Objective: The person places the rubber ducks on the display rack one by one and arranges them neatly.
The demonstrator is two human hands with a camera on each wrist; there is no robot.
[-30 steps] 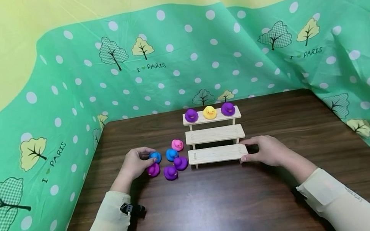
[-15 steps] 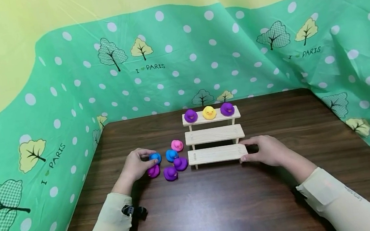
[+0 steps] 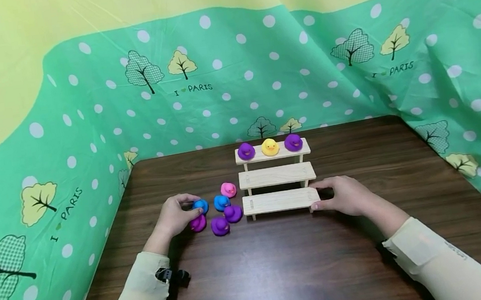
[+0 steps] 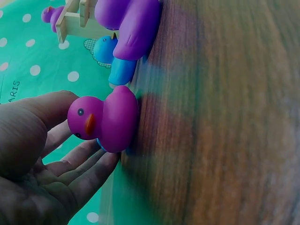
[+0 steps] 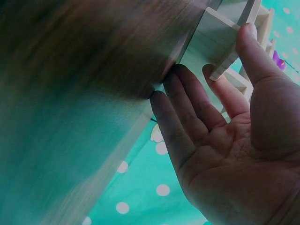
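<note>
My left hand pinches a blue rubber duck between thumb and fingers, left of the group of ducks. Just in front of it sits a magenta rubber duck, which hides most of the blue one in the left wrist view. My right hand holds the right end of the lowest step of a three-tier wooden stand, thumb at the front and index finger behind. In the right wrist view, its other fingers reach down to the table beside the stand.
Between left hand and stand are a second blue duck, a pink duck and two purple ducks. On the top tier a yellow duck sits between two other purple ducks. Green dotted cloth rises behind the dark wooden table.
Both hands keep their holds on the blue duck and the stand. Only the head view has drifted slightly.
</note>
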